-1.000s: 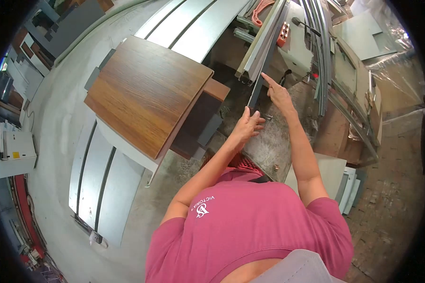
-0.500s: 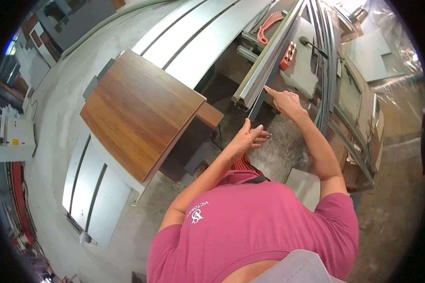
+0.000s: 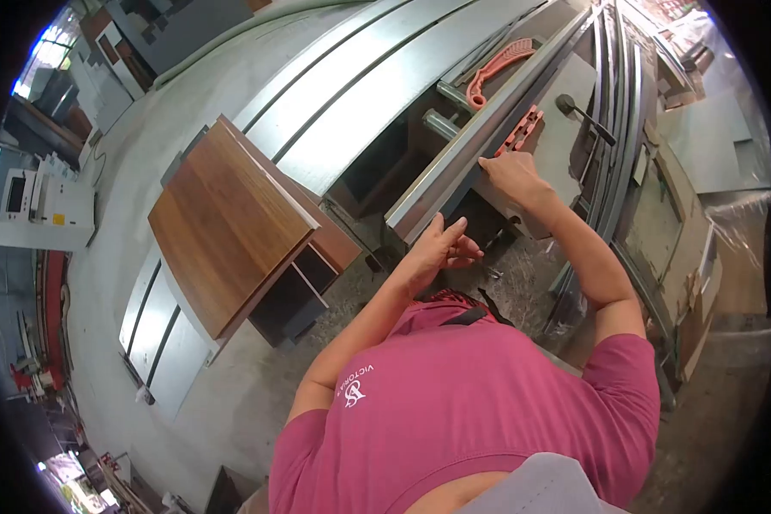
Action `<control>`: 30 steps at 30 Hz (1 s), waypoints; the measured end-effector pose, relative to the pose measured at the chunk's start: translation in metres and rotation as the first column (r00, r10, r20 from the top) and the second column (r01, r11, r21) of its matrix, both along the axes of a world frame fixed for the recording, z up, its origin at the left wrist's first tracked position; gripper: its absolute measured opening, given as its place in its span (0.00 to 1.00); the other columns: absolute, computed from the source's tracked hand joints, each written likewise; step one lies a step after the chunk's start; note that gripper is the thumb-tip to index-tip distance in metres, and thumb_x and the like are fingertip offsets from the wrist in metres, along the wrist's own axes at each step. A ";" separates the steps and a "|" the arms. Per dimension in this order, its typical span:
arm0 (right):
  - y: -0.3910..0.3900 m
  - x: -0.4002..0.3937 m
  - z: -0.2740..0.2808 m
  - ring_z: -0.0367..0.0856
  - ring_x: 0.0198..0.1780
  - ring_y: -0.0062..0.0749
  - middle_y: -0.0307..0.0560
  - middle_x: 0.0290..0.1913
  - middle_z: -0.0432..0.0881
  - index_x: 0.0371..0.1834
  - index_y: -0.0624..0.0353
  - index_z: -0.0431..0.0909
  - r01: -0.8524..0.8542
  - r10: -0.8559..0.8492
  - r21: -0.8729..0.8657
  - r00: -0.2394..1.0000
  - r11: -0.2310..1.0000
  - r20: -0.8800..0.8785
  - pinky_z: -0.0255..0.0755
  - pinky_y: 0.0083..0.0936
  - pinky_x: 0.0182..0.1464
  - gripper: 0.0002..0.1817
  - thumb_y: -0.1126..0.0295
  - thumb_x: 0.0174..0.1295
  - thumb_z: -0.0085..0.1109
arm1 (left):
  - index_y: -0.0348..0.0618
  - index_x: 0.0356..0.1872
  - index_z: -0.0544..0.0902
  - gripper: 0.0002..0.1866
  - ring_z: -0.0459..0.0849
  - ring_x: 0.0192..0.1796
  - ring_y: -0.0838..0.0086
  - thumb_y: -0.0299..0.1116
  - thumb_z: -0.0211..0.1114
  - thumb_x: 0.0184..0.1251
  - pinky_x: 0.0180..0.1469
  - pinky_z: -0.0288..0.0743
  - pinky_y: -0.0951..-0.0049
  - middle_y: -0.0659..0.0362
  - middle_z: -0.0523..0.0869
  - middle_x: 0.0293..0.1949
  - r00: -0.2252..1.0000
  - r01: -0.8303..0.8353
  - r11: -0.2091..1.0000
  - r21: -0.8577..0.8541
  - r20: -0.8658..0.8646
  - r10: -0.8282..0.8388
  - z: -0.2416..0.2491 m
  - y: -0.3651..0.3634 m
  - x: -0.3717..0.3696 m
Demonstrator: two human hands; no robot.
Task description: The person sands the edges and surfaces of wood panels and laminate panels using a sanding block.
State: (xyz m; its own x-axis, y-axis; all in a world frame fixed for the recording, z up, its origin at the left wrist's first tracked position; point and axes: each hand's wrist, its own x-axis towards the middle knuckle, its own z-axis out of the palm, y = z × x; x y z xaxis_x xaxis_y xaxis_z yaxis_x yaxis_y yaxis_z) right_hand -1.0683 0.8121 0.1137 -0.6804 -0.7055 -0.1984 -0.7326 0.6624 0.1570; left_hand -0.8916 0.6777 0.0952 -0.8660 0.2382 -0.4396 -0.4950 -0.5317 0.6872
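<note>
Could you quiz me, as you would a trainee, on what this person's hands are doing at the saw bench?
1. True or false: the right hand rests on the long grey metal rail.
2. Which thing lies on the bench beyond the rail? A) an orange push handle B) a blue bucket C) a green hose
3. In a few words: is the left hand gripping anything?

Key
1. True: its fingers lie on the rail's edge.
2. A
3. Nothing visibly; it hovers open, fingers spread, just below the rail's near end, beside the stacked wood-brown boards.
</note>
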 end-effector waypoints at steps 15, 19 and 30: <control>0.022 -0.092 0.030 0.81 0.42 0.40 0.48 0.36 0.83 0.42 0.44 0.82 0.111 -0.109 0.001 0.982 0.994 0.151 0.74 0.34 0.41 0.14 0.68 0.52 0.55 | 0.43 0.42 0.61 0.18 0.82 0.38 0.69 0.48 0.49 0.69 0.45 0.76 0.69 0.58 0.79 0.32 0.994 0.066 0.990 -0.122 -0.075 -0.076 0.006 0.023 -0.083; 0.033 -0.119 0.024 0.81 0.40 0.44 0.46 0.36 0.83 0.46 0.42 0.81 0.123 -0.122 0.006 0.975 0.992 0.187 0.74 0.37 0.41 0.14 0.64 0.58 0.49 | 0.41 0.47 0.62 0.22 0.82 0.36 0.69 0.50 0.49 0.69 0.46 0.76 0.67 0.59 0.79 0.29 0.989 0.088 0.993 -0.083 -0.111 -0.097 -0.006 0.024 -0.105; 0.048 -0.161 0.030 0.79 0.46 0.44 0.49 0.42 0.81 0.44 0.45 0.81 0.205 -0.210 0.045 0.957 0.978 0.198 0.73 0.37 0.45 0.13 0.65 0.57 0.52 | 0.39 0.42 0.66 0.31 0.76 0.20 0.72 0.63 0.45 0.63 0.30 0.73 0.70 0.64 0.70 0.15 0.994 0.030 0.999 -0.041 0.103 -0.026 0.001 0.020 -0.170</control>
